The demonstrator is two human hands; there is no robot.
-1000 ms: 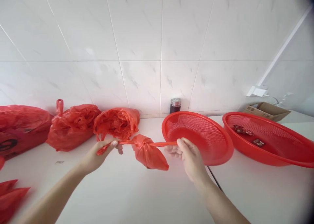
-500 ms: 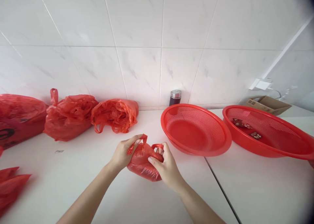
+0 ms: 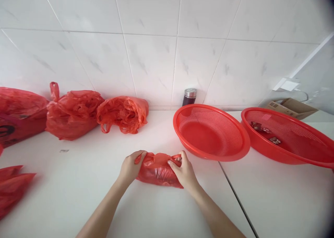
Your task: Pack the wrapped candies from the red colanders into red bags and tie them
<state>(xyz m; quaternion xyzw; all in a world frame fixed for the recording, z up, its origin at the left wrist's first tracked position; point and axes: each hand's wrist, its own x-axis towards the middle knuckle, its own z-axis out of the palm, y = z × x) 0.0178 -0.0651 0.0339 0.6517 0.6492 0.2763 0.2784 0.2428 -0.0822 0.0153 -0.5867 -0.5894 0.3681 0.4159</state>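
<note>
The small knotted red plastic bag (image 3: 158, 169), earlier stretched taut in the air, is now pressed onto the white counter (image 3: 146, 210); the left hand (image 3: 129, 168) and right hand (image 3: 185, 172) each keep a closed grip on it, so the knot appears tied.

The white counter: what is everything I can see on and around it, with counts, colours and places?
small red plastic bag: one, red, on the white counter near the front, between both hands.
larger red plastic bags: three, red, along the wall at left.
more red plastic: red, at the far-left edge, count unclear.
round red mesh plastic baskets: two, red, at right; the far-right one holds a few small dark items.
dark cylindrical jar with metal lid: one, against the tiled wall.
brown cardboard box: one, far right.
white wall socket: one, on the right wall.
left hand: fingers gripping the bag's left end.
right hand: fingers gripping its right end.
</note>
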